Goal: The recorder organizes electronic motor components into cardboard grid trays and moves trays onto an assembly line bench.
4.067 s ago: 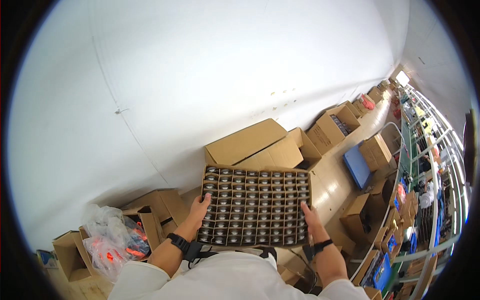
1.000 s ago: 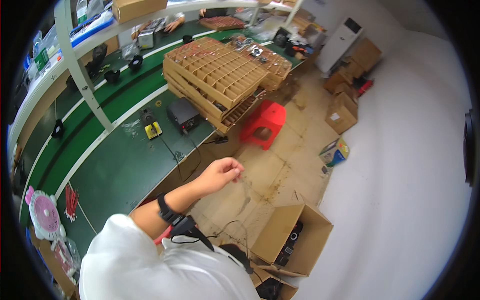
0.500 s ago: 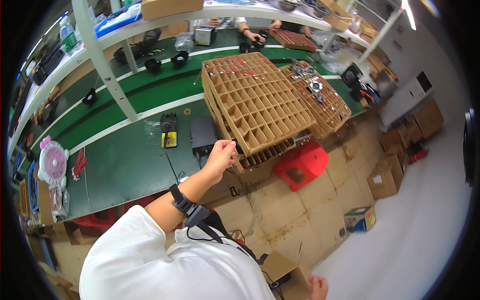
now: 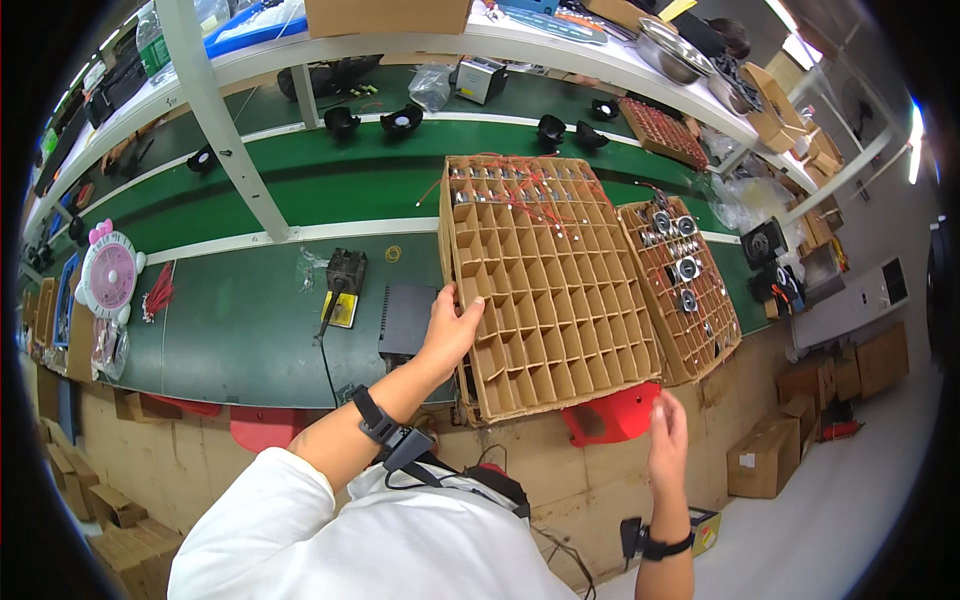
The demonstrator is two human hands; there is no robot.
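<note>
A brown cardboard divider tray (image 4: 555, 320) sits stacked on the bench edge in front of me. Most of its visible cells are bare; the far rows hold small metal parts with red wires. My left hand (image 4: 452, 330) grips the tray's left wall, thumb over the edge and fingers along the outer side. Beside the tray's near right corner is my right hand (image 4: 668, 440), fingers stretched and holding nothing. To the right lies a second divider tray (image 4: 700, 325), with round silver speaker-like parts (image 4: 687, 269) and red wires on it.
A soldering iron stand (image 4: 344, 285) and a dark box (image 4: 408, 320) are left of the tray. Beyond runs a green conveyor (image 4: 360, 190) with black round housings (image 4: 402, 120). A shelf post (image 4: 225, 140) rises at left. Below the tray is a red stool (image 4: 610, 418).
My left hand has come onto the tray's left wall. My right hand has risen from the lower edge to the tray's near right corner. The view has shifted; the co-worker's hands no longer show behind the tray.
</note>
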